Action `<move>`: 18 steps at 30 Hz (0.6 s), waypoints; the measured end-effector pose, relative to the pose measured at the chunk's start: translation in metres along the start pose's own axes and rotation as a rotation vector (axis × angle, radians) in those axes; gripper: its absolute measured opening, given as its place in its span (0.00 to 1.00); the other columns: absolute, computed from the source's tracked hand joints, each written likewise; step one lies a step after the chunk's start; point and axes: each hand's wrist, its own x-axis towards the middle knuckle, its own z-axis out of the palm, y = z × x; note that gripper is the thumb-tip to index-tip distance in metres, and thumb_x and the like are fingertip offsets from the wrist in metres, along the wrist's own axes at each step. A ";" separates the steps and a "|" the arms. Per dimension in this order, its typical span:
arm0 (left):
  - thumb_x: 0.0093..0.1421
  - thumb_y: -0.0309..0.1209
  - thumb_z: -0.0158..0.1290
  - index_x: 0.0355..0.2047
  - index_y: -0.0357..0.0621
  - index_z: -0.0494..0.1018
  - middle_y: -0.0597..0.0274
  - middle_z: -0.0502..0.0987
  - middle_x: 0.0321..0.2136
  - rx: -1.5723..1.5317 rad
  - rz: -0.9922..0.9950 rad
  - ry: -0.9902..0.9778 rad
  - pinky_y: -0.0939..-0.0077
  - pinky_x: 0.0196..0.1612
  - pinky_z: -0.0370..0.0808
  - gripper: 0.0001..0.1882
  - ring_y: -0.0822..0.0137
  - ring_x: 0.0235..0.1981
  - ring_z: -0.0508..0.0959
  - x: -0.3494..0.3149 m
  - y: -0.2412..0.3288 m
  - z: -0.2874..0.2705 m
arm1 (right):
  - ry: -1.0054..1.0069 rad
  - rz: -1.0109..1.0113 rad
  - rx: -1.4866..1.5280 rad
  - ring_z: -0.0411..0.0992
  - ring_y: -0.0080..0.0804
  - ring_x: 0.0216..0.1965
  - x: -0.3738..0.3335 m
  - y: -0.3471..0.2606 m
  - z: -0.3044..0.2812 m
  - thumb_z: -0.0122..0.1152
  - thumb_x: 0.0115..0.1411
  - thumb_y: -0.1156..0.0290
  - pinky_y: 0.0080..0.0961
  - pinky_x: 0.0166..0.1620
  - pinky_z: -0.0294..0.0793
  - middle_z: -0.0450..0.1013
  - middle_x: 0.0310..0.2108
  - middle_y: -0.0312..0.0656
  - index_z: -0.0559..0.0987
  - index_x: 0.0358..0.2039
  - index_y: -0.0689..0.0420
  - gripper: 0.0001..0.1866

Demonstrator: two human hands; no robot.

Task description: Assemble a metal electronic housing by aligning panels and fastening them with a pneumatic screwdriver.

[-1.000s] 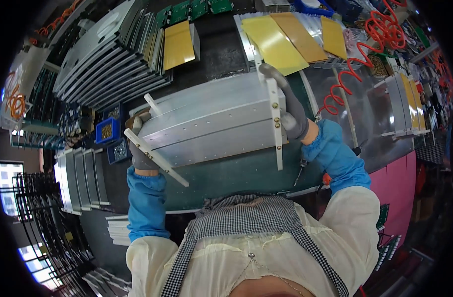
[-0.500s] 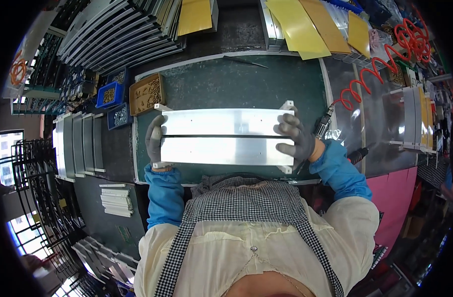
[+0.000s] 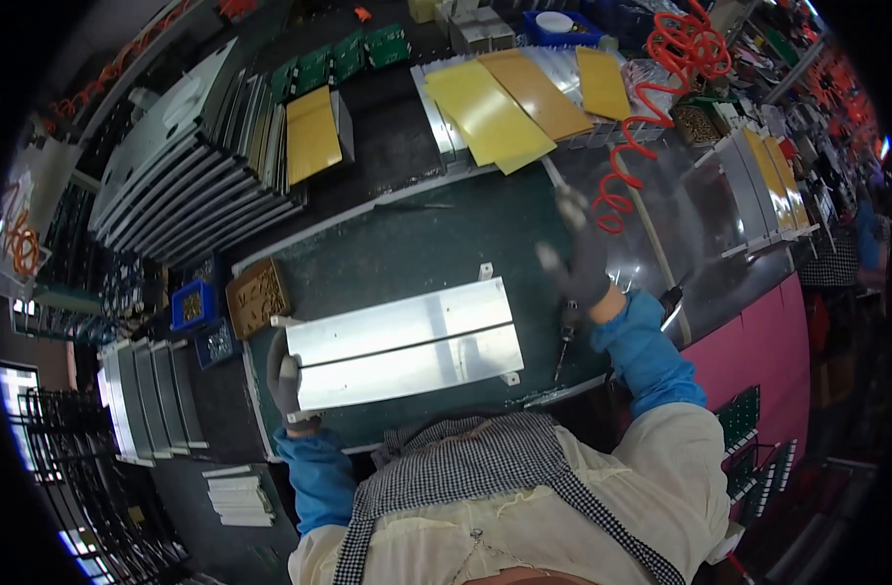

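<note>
Two long silver metal panels [image 3: 397, 320] lie side by side on the green work mat [image 3: 436, 239], a dark seam between them and small white brackets [image 3: 511, 377] at the corners. The panels slant, right end farther away. My left hand [image 3: 283, 378], in a grey glove, is wrapped round their left end. Away from the panels, over the mat's right side, my gloved right hand [image 3: 584, 261] is raised with fingers spread, smeared by motion and holding nothing. A power screwdriver [image 3: 570, 320] lies just below it, its bit pointing toward me.
A cardboard box of screws [image 3: 258, 297] and blue bins [image 3: 190, 306] stand at the mat's left. Yellow sheets [image 3: 490, 117] lie at the back, beside stacked metal panels [image 3: 202, 185]. A red coiled hose [image 3: 626, 166] hangs at right. White strips [image 3: 241, 499] lie front left.
My right hand has let go of the panels' right end and moved up and away. The panels now sit tilted, left end nearer me. The whole view has also turned.
</note>
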 end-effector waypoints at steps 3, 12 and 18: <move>0.61 0.47 0.51 0.60 0.32 0.64 0.49 0.72 0.54 0.005 -0.003 -0.055 0.63 0.55 0.71 0.35 0.57 0.53 0.74 0.001 -0.002 -0.001 | -0.047 0.297 -0.453 0.57 0.56 0.63 0.023 0.054 0.014 0.66 0.52 0.66 0.43 0.62 0.60 0.58 0.61 0.56 0.64 0.60 0.58 0.35; 0.58 0.49 0.56 0.58 0.34 0.67 0.49 0.75 0.51 -0.092 -0.074 -0.002 0.61 0.54 0.73 0.36 0.57 0.51 0.76 -0.006 -0.009 0.000 | -0.369 0.280 -0.831 0.58 0.46 0.64 0.032 0.143 0.054 0.63 0.53 0.64 0.47 0.66 0.52 0.65 0.58 0.46 0.71 0.54 0.52 0.27; 0.58 0.50 0.55 0.58 0.32 0.66 0.48 0.75 0.51 -0.051 -0.094 -0.014 0.61 0.52 0.74 0.37 0.56 0.50 0.76 -0.010 0.010 0.005 | -0.012 0.223 -0.691 0.72 0.40 0.52 0.050 0.112 0.004 0.60 0.57 0.70 0.38 0.59 0.64 0.76 0.44 0.45 0.79 0.45 0.54 0.14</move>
